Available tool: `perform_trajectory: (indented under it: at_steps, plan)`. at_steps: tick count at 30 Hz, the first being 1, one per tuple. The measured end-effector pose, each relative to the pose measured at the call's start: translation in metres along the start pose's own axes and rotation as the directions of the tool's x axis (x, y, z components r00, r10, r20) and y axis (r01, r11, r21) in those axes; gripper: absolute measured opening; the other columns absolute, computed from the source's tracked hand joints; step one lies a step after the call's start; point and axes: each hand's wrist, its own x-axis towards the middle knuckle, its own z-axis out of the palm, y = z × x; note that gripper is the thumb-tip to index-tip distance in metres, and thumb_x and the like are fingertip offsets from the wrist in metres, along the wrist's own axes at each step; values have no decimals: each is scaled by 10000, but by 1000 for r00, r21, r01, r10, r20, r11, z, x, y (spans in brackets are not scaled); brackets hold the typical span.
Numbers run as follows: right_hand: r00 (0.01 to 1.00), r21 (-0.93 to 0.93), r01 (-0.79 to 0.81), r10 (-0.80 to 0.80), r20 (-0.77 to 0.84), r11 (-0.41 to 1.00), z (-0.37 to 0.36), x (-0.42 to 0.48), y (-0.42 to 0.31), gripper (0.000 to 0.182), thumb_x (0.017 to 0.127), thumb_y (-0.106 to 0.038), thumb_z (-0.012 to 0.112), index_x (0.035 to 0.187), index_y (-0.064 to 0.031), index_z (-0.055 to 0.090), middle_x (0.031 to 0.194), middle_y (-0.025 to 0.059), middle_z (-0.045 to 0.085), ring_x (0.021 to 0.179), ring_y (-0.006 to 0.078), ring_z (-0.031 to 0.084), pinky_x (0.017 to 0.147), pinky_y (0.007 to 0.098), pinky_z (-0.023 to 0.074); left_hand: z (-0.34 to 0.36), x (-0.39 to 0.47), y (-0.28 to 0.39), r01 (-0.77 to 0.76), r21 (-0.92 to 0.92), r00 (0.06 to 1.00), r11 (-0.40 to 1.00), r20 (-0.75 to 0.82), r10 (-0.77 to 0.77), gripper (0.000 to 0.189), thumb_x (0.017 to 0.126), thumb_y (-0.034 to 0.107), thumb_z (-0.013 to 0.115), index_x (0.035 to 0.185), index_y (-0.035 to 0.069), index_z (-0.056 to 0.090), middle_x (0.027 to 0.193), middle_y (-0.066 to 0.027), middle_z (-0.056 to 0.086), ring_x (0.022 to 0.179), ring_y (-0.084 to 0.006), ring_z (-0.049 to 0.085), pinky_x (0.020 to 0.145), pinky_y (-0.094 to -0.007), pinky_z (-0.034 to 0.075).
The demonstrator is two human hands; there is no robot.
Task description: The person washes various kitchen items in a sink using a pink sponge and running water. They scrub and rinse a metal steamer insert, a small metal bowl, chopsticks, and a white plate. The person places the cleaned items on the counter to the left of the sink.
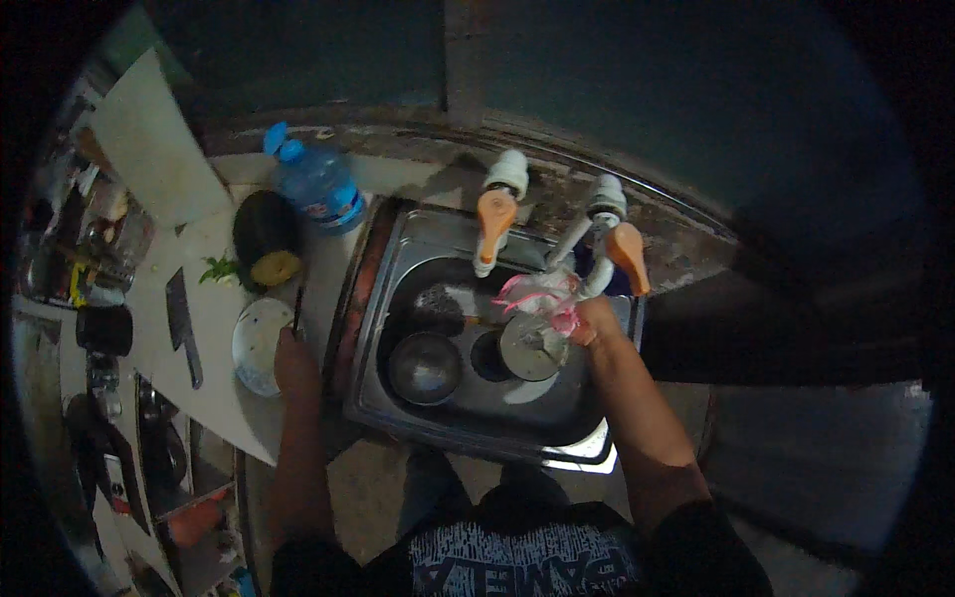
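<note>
My left hand is over the counter at the right edge of a white plate. A thin dark utensil stands up from its fingers; its kind is unclear. My right hand reaches over the sink below the right tap. It grips a crumpled clear plastic bag with pink edging, whose contents I cannot make out. Just below the bag is a pale round container in the basin. A metal bowl lies to its left.
Beyond the plate is a large dark green gourd with a cut yellowish end, beside green leaves. A kitchen knife lies left of the plate. A blue water jug and a second orange-handled tap stand at the back.
</note>
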Motion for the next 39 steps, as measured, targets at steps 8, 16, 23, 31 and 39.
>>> perform_trajectory:
  at_steps: [8, 16, 23, 31, 39]
  plan:
    - [990, -660, 66, -134, -53, 748, -73, 7, -11, 291, 715, 21, 529, 1005, -12, 529, 960, 111, 587, 882, 203, 582, 748, 333, 466, 129, -93, 142, 254, -570, 700, 782, 666, 258, 217, 812, 197, 539, 902, -1, 551, 742, -141, 576, 705, -302, 563, 632, -406, 431]
    - [897, -812, 433, 93, 433, -393, -126, 15, 106, 320, 765, -82, 495, 1083, -67, 526, 1056, 151, 556, 986, 305, 527, 828, 363, 430, 454, -67, 86, -381, -109, 778, 918, 498, 382, 329, 787, 333, 522, 809, 29, 645, 836, -183, 622, 780, -306, 612, 659, -416, 468]
    - [985, -944, 167, 94, 146, -286, -113, -22, 82, 278, 839, -192, 445, 1068, -74, 548, 1068, 167, 553, 928, 330, 556, 810, 389, 437, 351, -80, 154, -148, 1, 712, 989, 694, 106, 313, 809, 295, 514, 841, -2, 606, 888, -176, 611, 817, -268, 603, 698, -398, 462]
    - [948, -874, 102, -314, -60, 475, -82, -39, 28, 261, 819, -120, 505, 1045, 11, 518, 933, 115, 587, 840, 207, 564, 738, 295, 450, 310, -66, 167, 43, -822, 999, 568, 24, -41, 220, 856, 250, 481, 937, 47, 505, 727, -104, 546, 636, -226, 541, 556, -352, 422]
    - [811, -780, 163, -532, -243, 605, -69, -67, -8, 331, 894, -279, 457, 1076, -3, 468, 668, 89, 551, 391, 149, 494, 331, 264, 384, 288, -60, 189, 735, -673, 642, -77, 728, -240, 182, 844, 197, 504, 917, 32, 476, 708, -70, 517, 557, -178, 514, 530, -319, 434]
